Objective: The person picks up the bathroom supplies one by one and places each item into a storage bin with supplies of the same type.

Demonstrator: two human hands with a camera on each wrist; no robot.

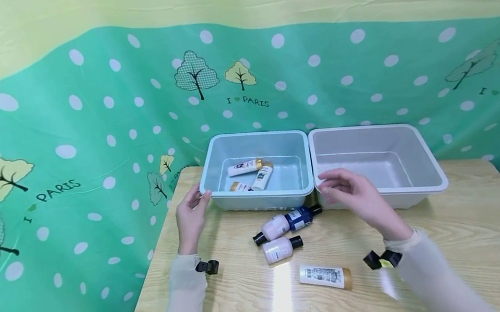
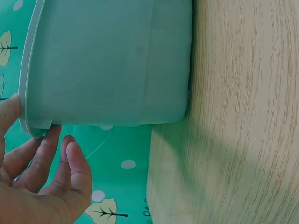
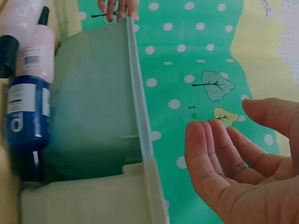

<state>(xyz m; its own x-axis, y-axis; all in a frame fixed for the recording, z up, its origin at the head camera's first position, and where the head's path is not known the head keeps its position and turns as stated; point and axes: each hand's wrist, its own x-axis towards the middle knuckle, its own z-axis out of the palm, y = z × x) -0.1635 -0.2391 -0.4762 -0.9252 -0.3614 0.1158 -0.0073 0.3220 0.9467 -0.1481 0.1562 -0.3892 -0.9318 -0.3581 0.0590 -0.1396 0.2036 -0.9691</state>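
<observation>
My left hand [image 1: 190,216] grips the near left corner of a light blue plastic bin [image 1: 261,202]. In the left wrist view the thumb lies on the rim, with fingertips under its lip. Three white tubes with gold caps lie inside that bin, one of them a tube [image 1: 245,167] at the back. Over the front left edge of a grey bin [image 1: 403,200], my right hand [image 1: 355,195] hovers with loosely bent fingers, holding nothing. In the right wrist view there is a gap between its thumb and fingers.
Before the bins lie a navy bottle [image 1: 299,218], a pale pink bottle [image 1: 275,226] and a second pink bottle [image 1: 277,250], all black-capped. A gold-capped white tube [image 1: 321,275] lies nearer on the wooden table [image 1: 475,242]. A green dotted curtain [image 1: 130,108] hangs behind.
</observation>
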